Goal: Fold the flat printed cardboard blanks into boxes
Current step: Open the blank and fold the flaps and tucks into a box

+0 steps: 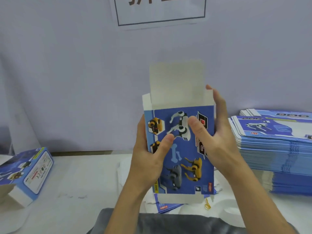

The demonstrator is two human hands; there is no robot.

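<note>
Your grey lap (168, 223) is sitting nearest, and above it you are holding the blue printed box (180, 149) upright over the white table (81, 179). Your left hand (148, 154) is gripping its left edge, thumb lying across the printed face; your right hand (214, 132) is clasping the right edge, thumb on the front and fingers wrapping behind. The tall top flap (177, 81) is standing open, the small side tabs beside it. You are probably squaring the sleeve, so keep pressing the edges evenly, then tuck the side tabs before the tall flap. The bottom flaps are blurring into loose sheets underneath, so whether they are closed is hard to tell. To your right the stack of flat blanks (276, 152) is running out of frame; a folded box (27, 173) is lying at left.
</note>
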